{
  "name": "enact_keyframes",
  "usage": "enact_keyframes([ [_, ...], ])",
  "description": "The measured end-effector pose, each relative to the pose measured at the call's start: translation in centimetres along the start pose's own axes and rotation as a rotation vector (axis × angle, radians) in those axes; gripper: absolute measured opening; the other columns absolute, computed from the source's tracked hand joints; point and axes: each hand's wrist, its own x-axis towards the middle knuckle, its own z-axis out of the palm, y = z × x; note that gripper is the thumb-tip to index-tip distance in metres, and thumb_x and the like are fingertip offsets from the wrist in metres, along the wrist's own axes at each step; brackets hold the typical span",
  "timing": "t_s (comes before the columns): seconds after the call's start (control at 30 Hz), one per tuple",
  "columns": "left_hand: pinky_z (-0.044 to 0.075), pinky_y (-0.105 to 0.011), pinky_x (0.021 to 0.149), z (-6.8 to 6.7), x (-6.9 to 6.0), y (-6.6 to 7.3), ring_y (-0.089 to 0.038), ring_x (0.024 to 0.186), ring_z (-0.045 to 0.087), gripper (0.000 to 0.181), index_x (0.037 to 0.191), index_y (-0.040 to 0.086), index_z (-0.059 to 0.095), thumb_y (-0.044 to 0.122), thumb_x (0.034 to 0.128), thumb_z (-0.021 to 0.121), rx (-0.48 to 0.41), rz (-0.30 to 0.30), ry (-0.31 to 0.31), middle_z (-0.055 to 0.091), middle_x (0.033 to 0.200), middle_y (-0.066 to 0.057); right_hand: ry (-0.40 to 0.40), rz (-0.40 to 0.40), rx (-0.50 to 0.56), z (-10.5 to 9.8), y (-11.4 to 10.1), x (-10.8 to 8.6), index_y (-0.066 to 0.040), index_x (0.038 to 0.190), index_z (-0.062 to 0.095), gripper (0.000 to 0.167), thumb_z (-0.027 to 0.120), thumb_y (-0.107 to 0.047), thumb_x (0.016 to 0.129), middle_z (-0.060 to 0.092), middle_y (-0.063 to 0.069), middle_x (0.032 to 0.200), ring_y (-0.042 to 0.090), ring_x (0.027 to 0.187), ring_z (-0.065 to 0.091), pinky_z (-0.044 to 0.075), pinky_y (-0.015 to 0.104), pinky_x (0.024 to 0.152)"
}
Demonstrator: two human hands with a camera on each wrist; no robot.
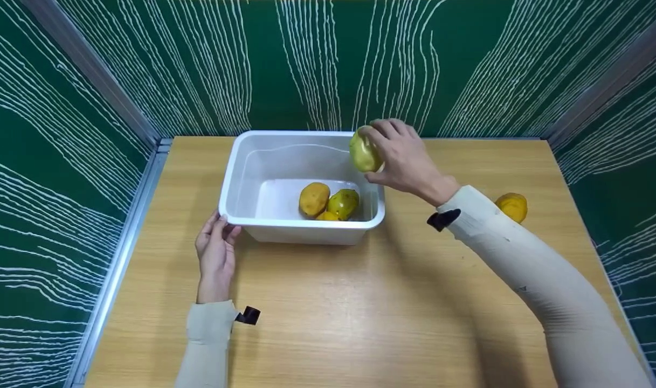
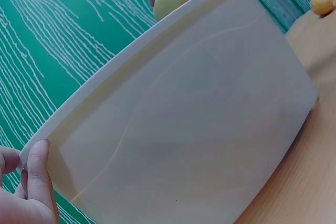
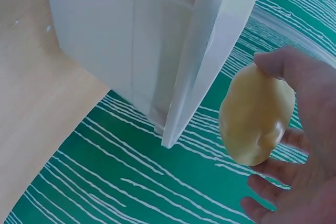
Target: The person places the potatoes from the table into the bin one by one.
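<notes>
My right hand (image 1: pixel 406 153) holds a yellow-green mango (image 1: pixel 364 153) above the right rim of a white plastic bin (image 1: pixel 301 233). In the right wrist view, thumb and fingers grip the mango (image 3: pixel 256 115) from either side, beside the bin's rim. My left hand (image 1: pixel 217 253) pinches the bin's near left corner, with the thumb (image 2: pixel 38 169) on one side of the rim. Inside the bin, toward its right end, lie a yellow fruit (image 1: pixel 313 199), a green spotted fruit (image 1: pixel 344 203) and another yellow one (image 1: pixel 328 216), partly hidden by the near wall.
Another yellow fruit (image 1: pixel 512 207) lies on the wooden table (image 1: pixel 328 302) to the right, beyond my right forearm. Green panels with white wavy lines (image 1: pixel 306 64) stand at the back and both sides. A metal edge strip (image 1: pixel 117 269) runs along the table's left side.
</notes>
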Motion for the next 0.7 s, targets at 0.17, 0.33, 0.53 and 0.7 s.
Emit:
enact_keyframes([
  [0.17,0.064,-0.013,0.074,-0.1,0.1,0.0,-0.01,0.083,0.065,0.045,0.153,-0.005,0.044,0.001,0.1093,0.052,0.005,-0.003,0.006,0.061,0.115,-0.01,-0.034,-0.022,-0.001,0.3,-0.8,0.7,-0.011,0.15,0.052,0.082,0.089,-0.038,0.083,0.051,0.02,0.153,0.042,0.14,0.044,0.041,0.063,0.122],
  [0.33,0.063,-0.012,0.073,0.0,0.1,0.0,-0.01,0.083,0.065,0.045,0.153,-0.006,0.043,0.0,0.1091,0.051,0.0,0.002,0.006,0.062,0.114,-0.01,-0.077,-0.027,-0.005,0.6,-1.4,1.3,-0.013,0.152,0.051,0.081,0.088,-0.037,0.084,0.049,0.019,0.154,0.041,0.141,0.044,0.04,0.063,0.123],
  [0.53,0.063,-0.012,0.071,0.1,0.0,0.0,-0.011,0.083,0.064,0.045,0.153,-0.008,0.043,0.0,0.109,0.052,-0.009,0.005,0.004,0.062,0.113,-0.01,-0.15,-0.07,-0.024,0.7,-2.0,2.2,-0.012,0.151,0.052,0.079,0.087,-0.038,0.085,0.049,0.019,0.154,0.041,0.141,0.043,0.041,0.062,0.123],
  [0.7,0.064,-0.013,0.07,0.1,-0.1,-0.1,-0.011,0.082,0.065,0.042,0.15,-0.009,0.045,-0.002,0.1086,0.052,-0.021,0.02,-0.002,0.062,0.111,-0.01,-0.215,-0.12,-0.055,0.9,-2.6,2.9,-0.009,0.152,0.052,0.081,0.086,-0.041,0.086,0.051,0.02,0.153,0.042,0.14,0.044,0.041,0.061,0.123],
])
